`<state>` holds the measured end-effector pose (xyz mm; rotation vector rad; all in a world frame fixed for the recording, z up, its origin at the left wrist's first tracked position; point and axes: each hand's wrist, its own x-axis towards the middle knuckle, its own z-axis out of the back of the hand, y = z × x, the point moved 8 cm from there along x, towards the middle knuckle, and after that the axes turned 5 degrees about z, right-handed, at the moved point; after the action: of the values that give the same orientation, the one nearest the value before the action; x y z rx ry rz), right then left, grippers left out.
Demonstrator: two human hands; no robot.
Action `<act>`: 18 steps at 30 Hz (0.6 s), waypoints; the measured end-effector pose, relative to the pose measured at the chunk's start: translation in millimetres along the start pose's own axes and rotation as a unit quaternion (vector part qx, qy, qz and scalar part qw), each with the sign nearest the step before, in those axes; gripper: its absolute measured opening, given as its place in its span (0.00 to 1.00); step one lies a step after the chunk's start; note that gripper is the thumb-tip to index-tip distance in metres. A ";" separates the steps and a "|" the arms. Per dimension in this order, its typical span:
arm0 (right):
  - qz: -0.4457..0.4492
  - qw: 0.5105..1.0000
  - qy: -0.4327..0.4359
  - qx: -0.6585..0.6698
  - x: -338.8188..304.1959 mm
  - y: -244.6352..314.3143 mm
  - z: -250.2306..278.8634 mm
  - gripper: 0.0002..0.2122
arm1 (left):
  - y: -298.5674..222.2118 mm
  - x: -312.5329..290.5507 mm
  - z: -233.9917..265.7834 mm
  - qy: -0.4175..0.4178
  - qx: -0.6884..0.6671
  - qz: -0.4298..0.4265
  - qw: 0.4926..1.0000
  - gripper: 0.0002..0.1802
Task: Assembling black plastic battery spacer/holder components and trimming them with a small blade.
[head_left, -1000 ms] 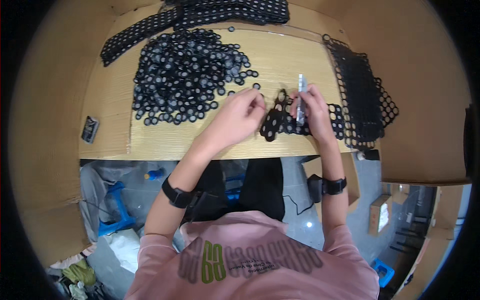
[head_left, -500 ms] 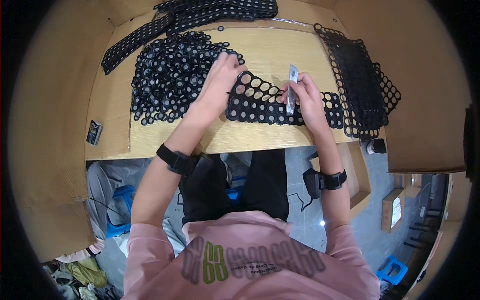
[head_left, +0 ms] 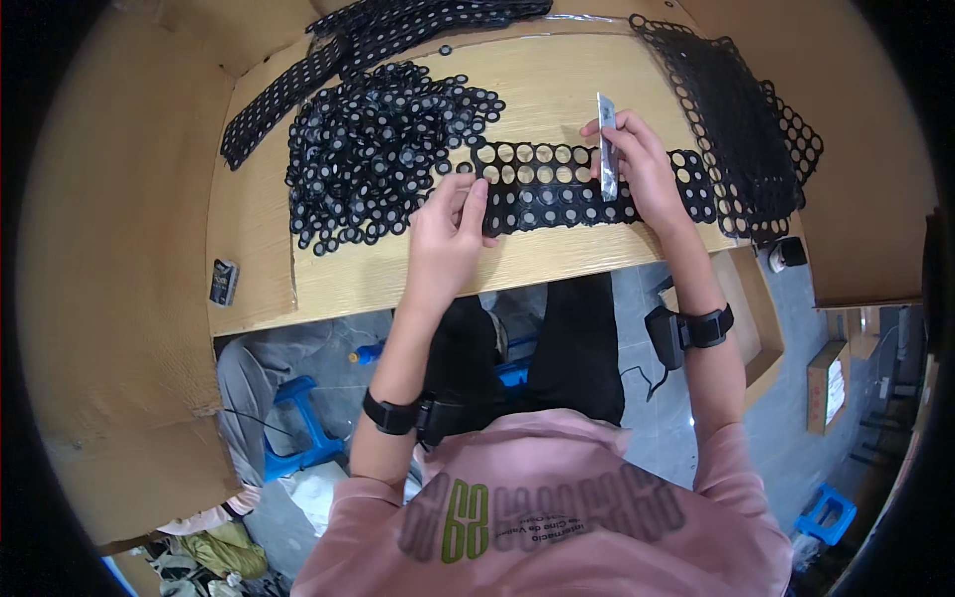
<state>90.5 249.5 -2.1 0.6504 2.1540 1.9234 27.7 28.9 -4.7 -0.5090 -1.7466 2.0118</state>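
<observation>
A black sheet of joined rings [head_left: 542, 189] lies flat before me; grey-centred discs fill its near rows, while bare wood shows through the far ones. At its left edge my left hand [head_left: 445, 224] is closed, thumb against curled fingers; what is between them, if anything, is hidden. My right hand [head_left: 642, 169] is over the sheet's right part, gripping a flat silver strip [head_left: 608, 149] that stands roughly upright between thumb and fingers. Left of the sheet is a large heap of loose black rings with grey centres [head_left: 368, 159], reaching close to my left hand.
Empty black ring sheets [head_left: 741, 129] are stacked at the right. Filled strips [head_left: 438, 25] lie along the far edge. A small dark packet [head_left: 224, 283] is at the left. Cardboard walls [head_left: 129, 229] enclose the table [head_left: 398, 289]; a blue stool [head_left: 298, 428] stands below.
My left hand has come nearer from the sheet's far left corner to its left edge. That corner, lifted before, now lies flat. My right hand still holds the silver strip.
</observation>
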 end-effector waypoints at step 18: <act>-0.081 0.988 0.127 0.012 -4.6 -15.0 -55.4 0.10 | 10.8 -4.4 5.9 -0.078 0.049 0.024 0.995 0.14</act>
<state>68.7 196.7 -9.3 0.2325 2.2968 1.9876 27.4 20.4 -14.5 -0.3741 -1.7287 2.2109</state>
